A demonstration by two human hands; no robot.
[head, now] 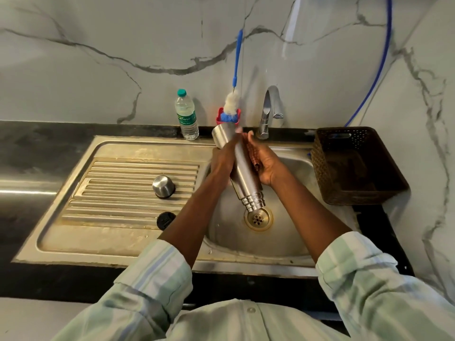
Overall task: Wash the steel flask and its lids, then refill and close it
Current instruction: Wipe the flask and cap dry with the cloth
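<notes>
Striped sleeves [157, 274] at the frame's bottom lead up to my hands over the sink basin [231, 232]. At centre, the steel flask [242, 168] is held inverted and tilted, its threaded mouth just above the drain [258, 219]. My left hand [222, 161] wraps its fingers round the flask body; my right hand [267, 163] presses a reddish scrub pad [251, 153] against its side. Left of centre, on the ribbed drainboard [118, 193], stand a steel cap [163, 186] and a black inner lid [166, 220]. Behind, on the desk [37, 148]: water bottle [186, 114], bottle brush [232, 104], tap [268, 112], brown basket [357, 166].
</notes>
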